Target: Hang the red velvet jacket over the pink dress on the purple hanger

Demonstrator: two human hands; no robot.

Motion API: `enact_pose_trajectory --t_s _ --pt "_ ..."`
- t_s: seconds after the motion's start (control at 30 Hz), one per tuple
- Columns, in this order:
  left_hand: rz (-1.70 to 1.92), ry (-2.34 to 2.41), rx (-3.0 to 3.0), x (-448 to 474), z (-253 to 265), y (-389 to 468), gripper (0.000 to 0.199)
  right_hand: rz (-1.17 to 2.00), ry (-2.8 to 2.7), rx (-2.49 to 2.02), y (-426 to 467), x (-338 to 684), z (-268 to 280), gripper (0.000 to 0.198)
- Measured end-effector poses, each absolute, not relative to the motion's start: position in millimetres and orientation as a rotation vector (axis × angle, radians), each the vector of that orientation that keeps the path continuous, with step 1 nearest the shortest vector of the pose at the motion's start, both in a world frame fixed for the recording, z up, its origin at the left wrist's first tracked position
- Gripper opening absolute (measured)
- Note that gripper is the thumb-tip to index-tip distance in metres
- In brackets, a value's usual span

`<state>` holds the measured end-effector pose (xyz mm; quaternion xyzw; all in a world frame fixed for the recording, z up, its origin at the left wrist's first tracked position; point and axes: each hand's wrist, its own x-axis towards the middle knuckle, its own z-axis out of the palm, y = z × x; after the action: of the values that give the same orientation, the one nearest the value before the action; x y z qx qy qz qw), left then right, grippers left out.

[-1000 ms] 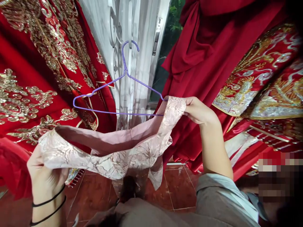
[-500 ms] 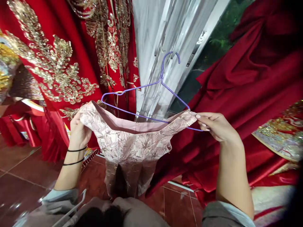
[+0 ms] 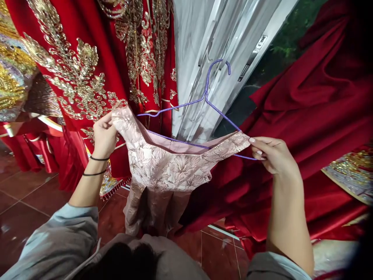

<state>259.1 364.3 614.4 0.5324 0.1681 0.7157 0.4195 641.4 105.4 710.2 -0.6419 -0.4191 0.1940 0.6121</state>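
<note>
A pale pink floral dress with a wide neckline hangs between my hands, its skirt falling toward the floor. My left hand pinches the edge of its left shoulder. At the opposite shoulder, my right hand grips the dress between thumb and fingers. A purple hanger passes through the neckline, hook upward. Its right end sticks out below the right shoulder, near my right fingers. On the left, the hanger's end is hidden inside the raised left shoulder.
Red garments with gold beading hang at the left. Dark red cloth drapes down the right side. Between them stands a white-framed glass door or window with pale curtain folds. Reddish-brown tiles cover the floor.
My left hand has lifted the left shoulder of the dress up and inward, over the hanger's left end, which showed bare before. My right hand keeps its grip on the other shoulder.
</note>
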Motion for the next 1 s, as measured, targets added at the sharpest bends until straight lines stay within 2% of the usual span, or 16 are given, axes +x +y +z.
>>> enact_pose_trajectory --t_s 0.13,0.27,0.4,0.53,0.7,0.83,0.97,1.0 --pt "1.788 0.484 1.168 248 589 354 0.036 0.473 -0.980 -1.493 110 642 704 0.043" --pt "1.758 0.490 1.133 253 587 358 0.037 0.473 -0.984 -1.471 115 646 701 0.039" --pt "1.720 0.445 1.259 264 610 364 0.038 0.470 -0.979 -1.445 115 650 703 0.033" --pt "1.674 0.419 1.508 271 646 363 0.031 0.424 -0.963 -1.431 113 646 709 0.032" --pt "1.319 0.540 1.844 278 682 368 0.032 0.336 -1.057 -1.458 111 639 705 0.033" --pt "1.056 0.723 2.107 277 695 373 0.022 0.209 -1.187 -1.523 114 636 699 0.035" --pt "1.129 0.672 1.972 278 702 371 0.037 0.061 -1.332 -1.473 124 635 701 0.040" --pt "1.135 0.697 2.004 280 701 370 0.034 0.073 -1.356 -1.459 128 635 701 0.040"
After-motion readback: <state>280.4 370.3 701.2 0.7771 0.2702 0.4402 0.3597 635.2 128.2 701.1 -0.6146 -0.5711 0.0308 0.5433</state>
